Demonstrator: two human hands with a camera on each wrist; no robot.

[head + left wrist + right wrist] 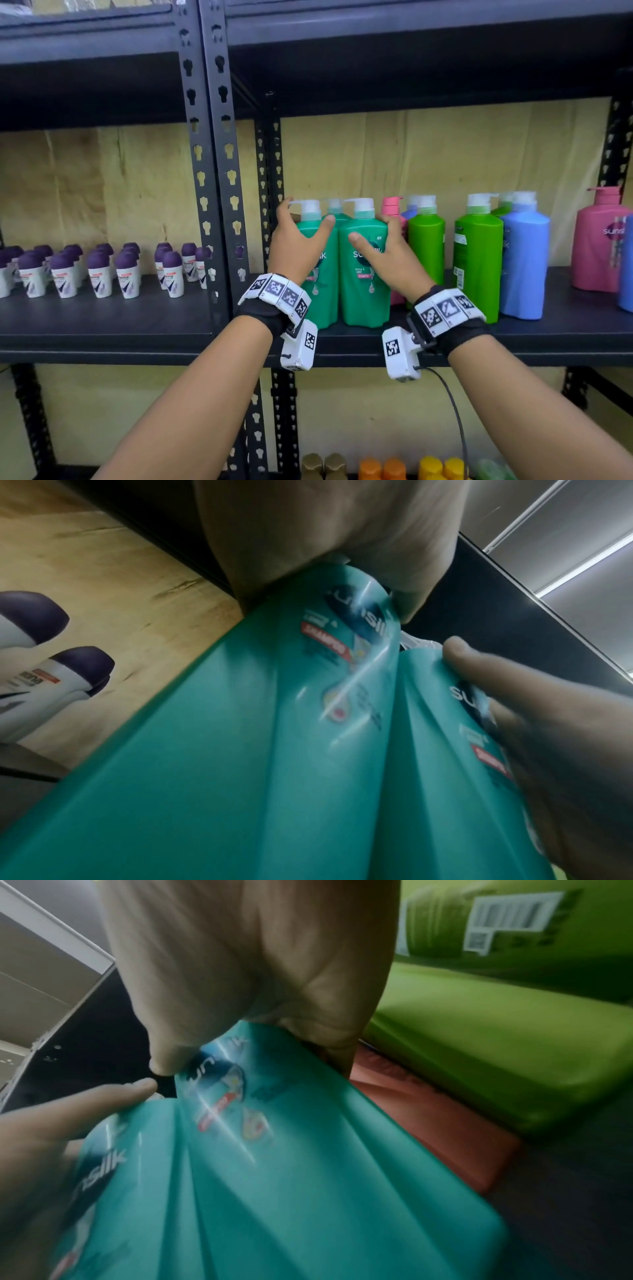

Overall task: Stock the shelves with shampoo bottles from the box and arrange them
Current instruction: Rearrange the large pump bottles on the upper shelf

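Two teal shampoo bottles (pixel 363 263) with white pump tops stood upright, side by side, on the dark shelf (pixel 548 329) at frame centre. The left hand (pixel 294 246) gripped the left-frame bottle, fingers spread wide around it; the right hand (pixel 387 257) likewise clasped its neighbour, thumb across the label.

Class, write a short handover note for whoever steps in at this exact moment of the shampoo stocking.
Left hand grips the left teal bottle; right hand grips the right teal bottle. Both stand upright, side by side, at the shelf front, a third teal bottle behind.
Done: green, blue and pink bottles already stand to their right.
Left: release, straighten rows. The box is out of view.
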